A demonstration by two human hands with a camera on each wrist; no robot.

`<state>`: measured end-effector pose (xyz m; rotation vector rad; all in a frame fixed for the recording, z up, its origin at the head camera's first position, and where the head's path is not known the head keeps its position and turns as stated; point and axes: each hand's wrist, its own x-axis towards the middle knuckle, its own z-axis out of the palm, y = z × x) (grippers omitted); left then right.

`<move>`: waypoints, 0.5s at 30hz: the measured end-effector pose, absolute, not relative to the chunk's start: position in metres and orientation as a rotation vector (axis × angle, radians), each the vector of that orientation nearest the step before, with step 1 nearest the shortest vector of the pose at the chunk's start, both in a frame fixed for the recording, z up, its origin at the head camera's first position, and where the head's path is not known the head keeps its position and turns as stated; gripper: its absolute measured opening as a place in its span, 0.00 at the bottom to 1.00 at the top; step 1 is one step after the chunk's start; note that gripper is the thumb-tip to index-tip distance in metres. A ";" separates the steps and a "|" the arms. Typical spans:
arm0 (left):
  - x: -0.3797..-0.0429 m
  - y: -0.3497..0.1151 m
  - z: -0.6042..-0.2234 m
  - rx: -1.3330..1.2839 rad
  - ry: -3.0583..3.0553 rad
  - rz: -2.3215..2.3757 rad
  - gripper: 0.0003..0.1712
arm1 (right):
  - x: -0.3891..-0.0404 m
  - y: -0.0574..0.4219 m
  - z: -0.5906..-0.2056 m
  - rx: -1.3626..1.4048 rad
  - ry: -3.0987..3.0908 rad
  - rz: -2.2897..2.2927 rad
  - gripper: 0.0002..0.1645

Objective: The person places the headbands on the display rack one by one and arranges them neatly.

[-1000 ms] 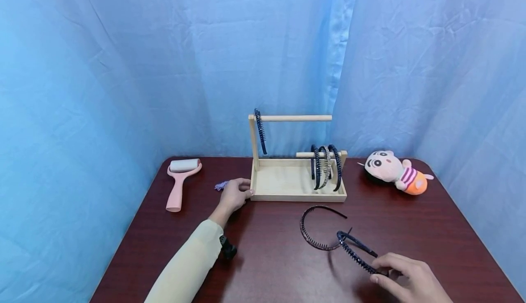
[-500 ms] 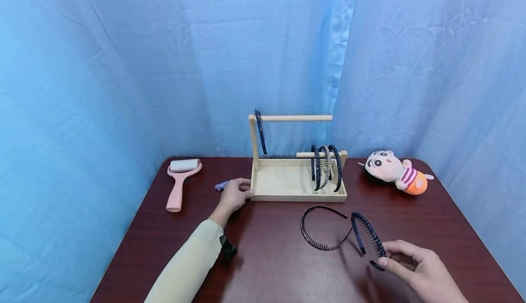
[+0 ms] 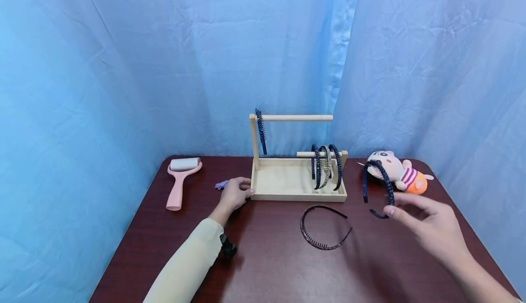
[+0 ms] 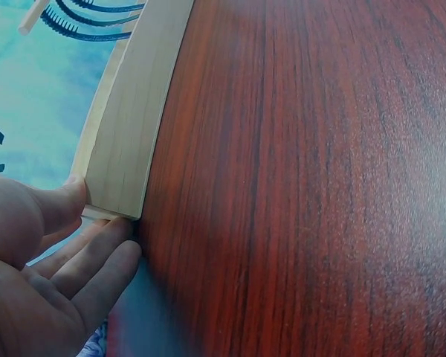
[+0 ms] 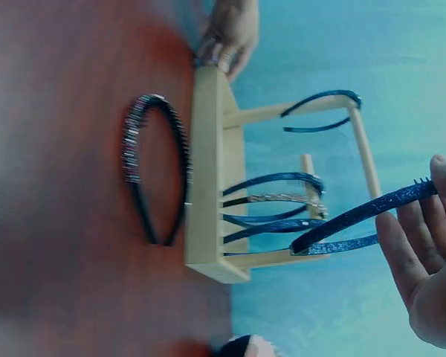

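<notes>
Right grip (image 3: 437,223): pinching a dark blue toothed headband (image 3: 388,183), raised above the worktop (image 3: 267,266) right of the rack. In the head view the headband partly covers a plush doll (image 3: 411,177). Left grip (image 3: 233,196): thumb and fingers holding the near left corner of a wooden headband rack (image 3: 297,198). A second toothed headband (image 3: 322,247) lies in front of the rack. Upper rod: one dark headband (image 3: 261,129). Lower rod: dark and silvery headbands (image 3: 328,166). Left side: pink-handled lint roller (image 3: 178,182); purple item (image 3: 221,185), identity unclear. Behind: blue curtain (image 3: 263,56).
</notes>
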<state>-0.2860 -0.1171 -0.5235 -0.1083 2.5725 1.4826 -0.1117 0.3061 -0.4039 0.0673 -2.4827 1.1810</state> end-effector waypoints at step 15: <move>-0.287 -0.116 -0.522 -0.110 2.594 1.449 0.22 | -0.196 0.282 -0.362 0.164 -2.341 1.304 0.19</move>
